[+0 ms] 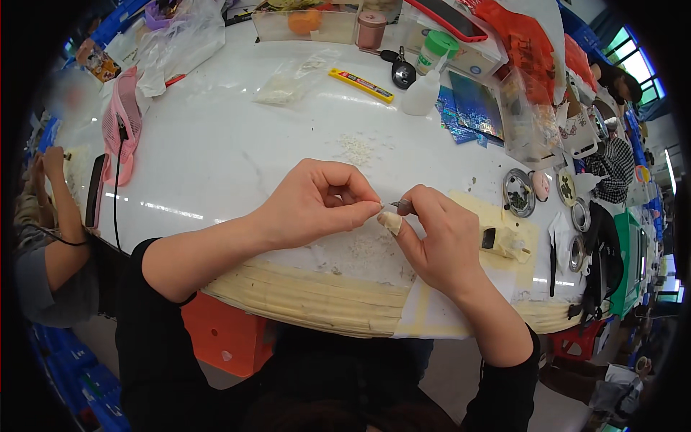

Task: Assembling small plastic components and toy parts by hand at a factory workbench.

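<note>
Over the near middle of the white table, my left hand (317, 198) is closed, thumb and forefinger pinching a tiny pale piece (381, 205). Close beside it, my right hand (443, 234) grips a small metal tool (403, 207) between thumb and fingers; its thin tip points at the pinched piece. Its exact kind is mostly hidden by my fingers. Beige tape (391, 222) wraps my right thumb. Beyond my hands lies a loose scatter of small whitish bits (356, 149). More pale crumbs (371, 248) show on the surface beneath them.
Farther back are a clear plastic bag (284, 86), a yellow box cutter (361, 85), a white squeeze bottle (421, 93) and blue shiny sheets (471, 108). Small round metal dishes (518, 192) stand at the right, near a yellowish block (507, 243). Another person's arm (65, 201) is at far left.
</note>
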{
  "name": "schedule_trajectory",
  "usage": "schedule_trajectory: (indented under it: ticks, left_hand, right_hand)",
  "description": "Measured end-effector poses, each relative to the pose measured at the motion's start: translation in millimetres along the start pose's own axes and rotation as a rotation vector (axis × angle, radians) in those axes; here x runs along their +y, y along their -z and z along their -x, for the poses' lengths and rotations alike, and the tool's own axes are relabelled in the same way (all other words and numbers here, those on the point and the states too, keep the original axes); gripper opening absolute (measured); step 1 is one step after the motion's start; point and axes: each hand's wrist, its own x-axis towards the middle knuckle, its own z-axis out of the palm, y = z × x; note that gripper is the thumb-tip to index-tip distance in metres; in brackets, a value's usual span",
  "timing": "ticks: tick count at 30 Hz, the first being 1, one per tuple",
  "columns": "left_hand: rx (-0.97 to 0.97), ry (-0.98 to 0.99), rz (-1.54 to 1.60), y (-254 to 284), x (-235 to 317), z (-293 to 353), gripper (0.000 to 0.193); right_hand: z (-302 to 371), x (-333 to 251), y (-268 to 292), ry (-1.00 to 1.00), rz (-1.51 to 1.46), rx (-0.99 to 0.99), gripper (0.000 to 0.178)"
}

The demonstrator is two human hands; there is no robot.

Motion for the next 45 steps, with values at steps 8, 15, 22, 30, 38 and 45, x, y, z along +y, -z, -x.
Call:
schedule_trajectory:
  ticks: [8,15,22,30,38,45]
  left_hand:
    - [0.01,-0.05,-0.195,-0.2,-2.5,1.1,0.005]
    - [-0.005,-0.137,-0.327,-2.7,1.6,2.5,0.004]
    - [0.024,-0.199,-0.332,-3.8,1.7,2.9,0.004]
    - [0.074,-0.365,-0.482,-3.7,3.2,2.1,0.005]
    - [0.085,-0.497,-0.616,-4.6,1.7,0.8,0.01]
    - [0.075,-0.57,-0.699,-5.6,2.2,1.0,0.013]
  right_hand:
    - [-4.8,-5.5,3.9,0.036,-0.193,0.103,0.019]
    - [-2.1,-2.9,0.8,0.072,-0.278,0.073,0.023]
    - [-2.0,-4.3,-0.1,0.029,-0.31,0.068,0.022]
    - [-4.6,-2.3,4.8,0.074,-0.118,0.038,0.019]
    - [-2.0,1.6,3.1,0.03,0.123,-0.001,0.025]
    - [-1.8,0.9,1.5,0.047,0.152,0.011,0.022]
